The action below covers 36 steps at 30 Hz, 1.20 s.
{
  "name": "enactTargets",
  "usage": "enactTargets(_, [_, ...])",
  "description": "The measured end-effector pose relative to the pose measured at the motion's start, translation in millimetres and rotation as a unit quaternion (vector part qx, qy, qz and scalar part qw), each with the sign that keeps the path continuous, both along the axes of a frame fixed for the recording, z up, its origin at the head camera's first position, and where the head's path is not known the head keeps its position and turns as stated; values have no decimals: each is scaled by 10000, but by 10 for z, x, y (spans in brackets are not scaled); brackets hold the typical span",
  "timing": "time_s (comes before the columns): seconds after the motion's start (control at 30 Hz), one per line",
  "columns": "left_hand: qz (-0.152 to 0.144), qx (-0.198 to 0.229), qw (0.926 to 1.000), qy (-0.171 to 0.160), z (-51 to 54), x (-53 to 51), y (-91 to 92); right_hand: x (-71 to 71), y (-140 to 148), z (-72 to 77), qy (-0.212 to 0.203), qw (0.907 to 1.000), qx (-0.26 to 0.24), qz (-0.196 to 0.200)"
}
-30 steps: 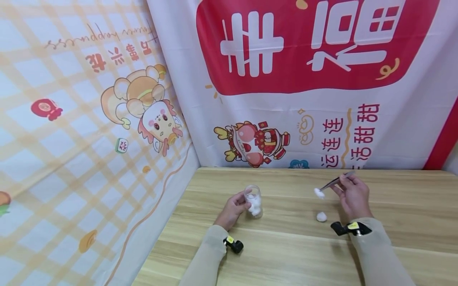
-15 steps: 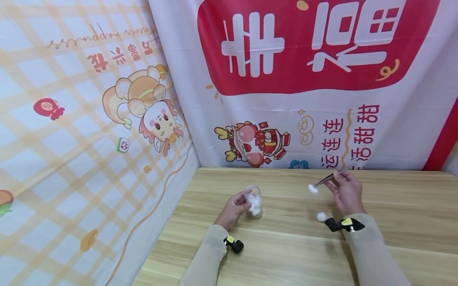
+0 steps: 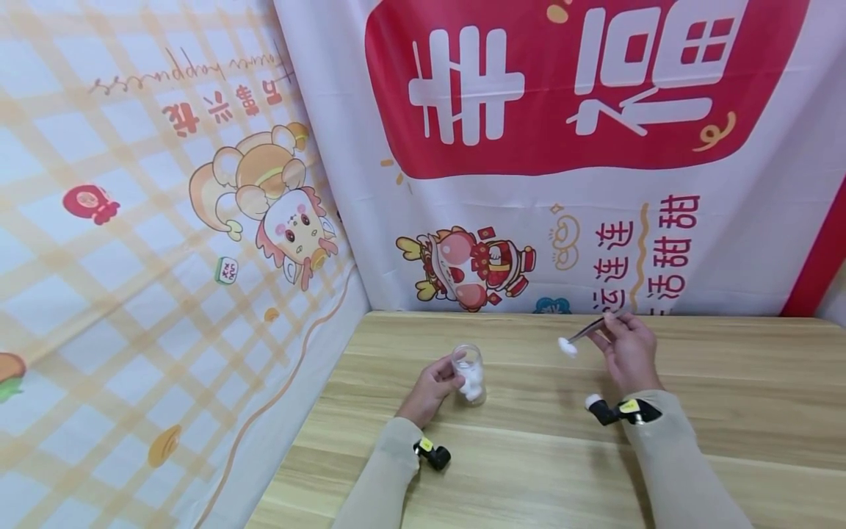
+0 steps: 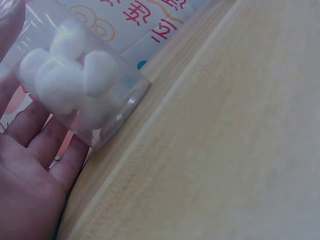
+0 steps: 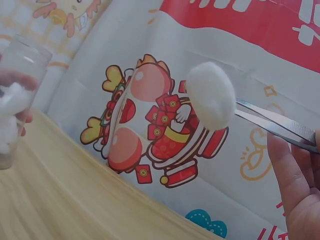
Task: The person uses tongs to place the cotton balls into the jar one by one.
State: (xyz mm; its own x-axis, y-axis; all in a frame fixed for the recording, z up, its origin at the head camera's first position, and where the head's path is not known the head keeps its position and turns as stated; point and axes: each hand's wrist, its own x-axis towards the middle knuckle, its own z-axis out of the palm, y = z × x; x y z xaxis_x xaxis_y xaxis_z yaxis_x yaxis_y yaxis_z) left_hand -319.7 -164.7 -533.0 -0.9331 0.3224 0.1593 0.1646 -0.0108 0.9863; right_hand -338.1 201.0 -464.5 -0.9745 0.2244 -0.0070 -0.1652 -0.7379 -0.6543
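Observation:
My left hand grips a clear open-topped jar standing on the table. Several white cotton balls are piled inside it, seen closely in the left wrist view. To the right, my right hand holds metal tweezers above the table. Their tips pinch one cotton ball, which hangs in the air between the hand and the jar. Another cotton ball lies on the table, partly hidden behind the camera on my right wrist.
A wood-grain table carries everything. Behind it hangs a white and red printed cloth, and a checked cloth stands along the left side. A small black camera sits on my left wrist.
My right hand has moved left, carrying the tweezers and the cotton ball nearer the jar. The wrist camera now covers part of the loose cotton ball. The left hand and jar stay put.

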Motion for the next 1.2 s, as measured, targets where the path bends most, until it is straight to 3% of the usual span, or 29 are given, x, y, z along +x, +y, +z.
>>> enactTargets(0.43, [-18,35,10000,-12,3,22,7,-46,-179,94,91,9998,-85,122])
enactTargets(0.7, [61,-35,10000,-9,-10,14,0,-86,-315,170,367,9985,-366,202])
enactTargets(1.2, [-4,4,10000,-2,-4,12,-3,-120,-563,188,466,9978,-386,261])
